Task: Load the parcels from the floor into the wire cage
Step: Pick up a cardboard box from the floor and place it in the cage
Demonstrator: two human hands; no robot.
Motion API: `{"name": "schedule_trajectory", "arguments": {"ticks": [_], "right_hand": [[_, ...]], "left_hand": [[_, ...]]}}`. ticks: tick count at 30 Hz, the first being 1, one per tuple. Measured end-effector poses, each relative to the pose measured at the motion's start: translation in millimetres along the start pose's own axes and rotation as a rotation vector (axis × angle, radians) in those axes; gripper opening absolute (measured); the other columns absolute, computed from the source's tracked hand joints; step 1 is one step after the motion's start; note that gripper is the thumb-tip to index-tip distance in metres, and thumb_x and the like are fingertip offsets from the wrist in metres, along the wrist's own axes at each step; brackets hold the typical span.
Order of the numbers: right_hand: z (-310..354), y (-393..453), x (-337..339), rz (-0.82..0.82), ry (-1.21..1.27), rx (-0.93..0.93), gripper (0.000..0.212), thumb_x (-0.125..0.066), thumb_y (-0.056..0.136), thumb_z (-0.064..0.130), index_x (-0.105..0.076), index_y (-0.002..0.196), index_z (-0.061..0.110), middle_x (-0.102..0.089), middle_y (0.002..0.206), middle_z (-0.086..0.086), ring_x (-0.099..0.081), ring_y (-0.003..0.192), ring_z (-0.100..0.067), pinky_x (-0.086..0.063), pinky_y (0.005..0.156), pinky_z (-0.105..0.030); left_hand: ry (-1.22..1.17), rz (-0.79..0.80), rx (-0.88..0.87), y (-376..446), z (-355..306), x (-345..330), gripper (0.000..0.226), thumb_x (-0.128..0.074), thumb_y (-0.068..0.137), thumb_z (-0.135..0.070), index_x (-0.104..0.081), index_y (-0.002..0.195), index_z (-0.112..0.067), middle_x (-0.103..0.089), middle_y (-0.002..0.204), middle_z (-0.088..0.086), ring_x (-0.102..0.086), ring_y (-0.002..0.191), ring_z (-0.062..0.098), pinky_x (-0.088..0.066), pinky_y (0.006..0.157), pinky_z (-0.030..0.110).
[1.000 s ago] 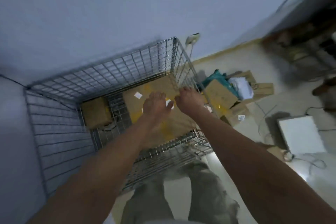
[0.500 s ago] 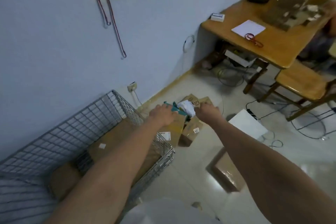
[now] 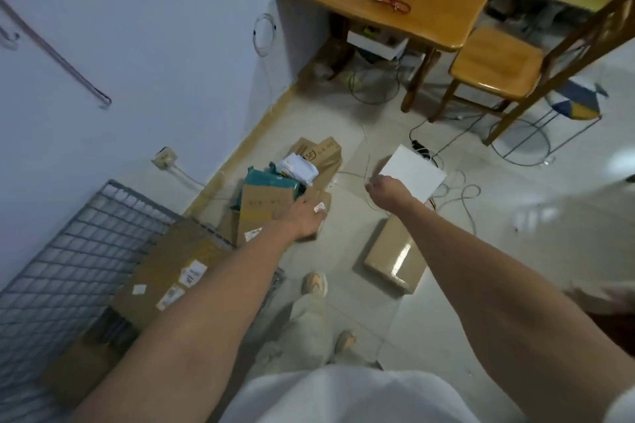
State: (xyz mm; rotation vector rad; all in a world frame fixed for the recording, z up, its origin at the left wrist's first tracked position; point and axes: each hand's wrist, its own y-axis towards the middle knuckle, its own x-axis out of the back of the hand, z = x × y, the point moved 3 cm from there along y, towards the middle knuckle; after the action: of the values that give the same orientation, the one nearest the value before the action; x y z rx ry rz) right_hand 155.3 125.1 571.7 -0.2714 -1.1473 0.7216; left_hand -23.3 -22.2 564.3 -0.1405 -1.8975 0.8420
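Observation:
The wire cage (image 3: 79, 233) stands at lower left against the wall, with a large labelled cardboard box (image 3: 171, 268) inside it. A pile of parcels lies on the floor by the skirting: a brown box (image 3: 261, 209), a teal bag (image 3: 271, 180), a white bag (image 3: 297, 166) and a printed brown box (image 3: 321, 151). My left hand (image 3: 305, 216) reaches palm down over the pile's near edge and holds nothing. My right hand (image 3: 385, 189) hangs in the air, fingers loosely curled and empty, between a taped brown box (image 3: 395, 257) and a flat white box (image 3: 412, 172).
A wooden table (image 3: 429, 14) and chair (image 3: 494, 62) stand at the back right. Cables (image 3: 460, 196) trail over the tiled floor near the white box. A wire-legged stool (image 3: 577, 106) is at far right. My feet (image 3: 314, 282) are beside the cage.
Both hands left the large box in the cage and swung right over the floor parcels. The right hand has since moved further right, away from the pile.

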Motion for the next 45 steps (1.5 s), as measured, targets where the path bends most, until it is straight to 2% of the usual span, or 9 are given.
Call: {"name": "schedule_trajectory", "arguments": {"ticks": [4, 8, 14, 18, 22, 28, 33, 40, 45], "right_hand": [[-62, 19, -7, -0.016, 0.056, -0.136, 0.049, -0.042, 0.105, 0.033, -0.056, 0.135, -0.004, -0.06, 0.135, -0.027, -0.057, 0.123, -0.042, -0.047, 0.102, -0.042], [-123, 26, -10, 0.002, 0.11, -0.301, 0.049, -0.043, 0.104, 0.031, -0.047, 0.141, -0.001, -0.055, 0.142, -0.025, -0.053, 0.129, -0.04, -0.044, 0.101, -0.041], [-223, 42, -48, 0.028, 0.351, -0.552, 0.069, -0.058, 0.099, 0.035, -0.03, 0.154, 0.004, -0.051, 0.148, -0.021, -0.05, 0.134, -0.038, -0.041, 0.105, -0.039], [-298, 79, -115, 0.144, 0.316, -0.613, 0.081, -0.076, 0.086, 0.046, -0.039, 0.146, 0.006, -0.051, 0.145, -0.019, -0.049, 0.131, -0.037, -0.043, 0.106, -0.044], [-373, 131, -195, 0.217, 0.247, -0.59, 0.094, -0.074, 0.079, 0.063, -0.042, 0.142, 0.0, -0.045, 0.144, -0.02, -0.041, 0.134, -0.037, -0.037, 0.11, -0.044], [-479, 223, -301, 0.308, 0.314, -0.563, 0.125, -0.068, 0.072, 0.079, -0.02, 0.157, 0.001, -0.027, 0.16, -0.019, -0.025, 0.149, -0.036, -0.028, 0.12, -0.048], [-559, 278, -381, 0.265, 0.515, -0.772, 0.147, -0.075, 0.034, 0.091, -0.036, 0.148, 0.006, -0.047, 0.146, -0.016, -0.046, 0.137, -0.037, -0.046, 0.11, -0.051], [-583, 308, -433, 0.152, 0.902, -0.764, 0.117, -0.091, 0.06, 0.06, -0.031, 0.148, 0.013, -0.053, 0.14, -0.003, -0.055, 0.127, -0.024, -0.049, 0.108, -0.045], [-572, 309, -423, 0.071, 0.883, -0.805, 0.105, -0.085, 0.058, 0.067, -0.04, 0.138, 0.015, -0.059, 0.132, -0.003, -0.06, 0.119, -0.027, -0.053, 0.102, -0.048]], "left_hand": [[0.111, 0.152, -0.132, 55, -55, -29, 0.07, -0.029, 0.102, -0.059, -0.036, 0.156, -0.015, -0.035, 0.161, 0.016, -0.037, 0.144, 0.038, -0.032, 0.117, 0.049], [0.119, 0.194, -0.243, 108, -98, -51, 0.062, -0.041, 0.103, -0.051, -0.038, 0.152, -0.014, -0.042, 0.154, 0.016, -0.043, 0.138, 0.038, -0.04, 0.11, 0.05], [0.075, 0.297, -0.206, 158, -137, -117, 0.069, -0.045, 0.097, -0.054, -0.035, 0.154, -0.018, -0.042, 0.156, 0.01, -0.046, 0.135, 0.035, -0.044, 0.106, 0.048], [0.194, 0.343, -0.148, 204, -135, -194, 0.074, -0.039, 0.096, -0.065, -0.042, 0.153, -0.017, -0.044, 0.156, 0.007, -0.042, 0.14, 0.032, -0.038, 0.11, 0.047], [0.269, 0.313, -0.09, 265, -130, -283, 0.08, -0.033, 0.094, -0.071, -0.039, 0.154, -0.018, -0.035, 0.162, 0.008, -0.031, 0.147, 0.031, -0.027, 0.117, 0.05], [0.282, 0.378, -0.061, 380, -129, -406, 0.088, -0.036, 0.094, -0.073, -0.025, 0.161, -0.017, -0.018, 0.17, 0.008, -0.019, 0.154, 0.032, -0.019, 0.123, 0.052], [0.277, 0.39, 0.018, 466, -110, -477, 0.103, -0.042, 0.087, -0.08, -0.015, 0.162, -0.015, -0.02, 0.169, 0.009, -0.025, 0.151, 0.033, -0.028, 0.117, 0.054], [0.042, 0.429, 0.153, 526, -109, -536, 0.119, -0.051, 0.07, -0.091, -0.021, 0.159, -0.018, -0.039, 0.16, 0.007, -0.045, 0.141, 0.033, -0.042, 0.109, 0.051], [-0.341, 0.247, 0.343, 525, -117, -537, 0.085, -0.068, 0.083, -0.06, -0.034, 0.143, -0.011, -0.053, 0.144, 0.01, -0.055, 0.128, 0.032, -0.049, 0.098, 0.037]]}}
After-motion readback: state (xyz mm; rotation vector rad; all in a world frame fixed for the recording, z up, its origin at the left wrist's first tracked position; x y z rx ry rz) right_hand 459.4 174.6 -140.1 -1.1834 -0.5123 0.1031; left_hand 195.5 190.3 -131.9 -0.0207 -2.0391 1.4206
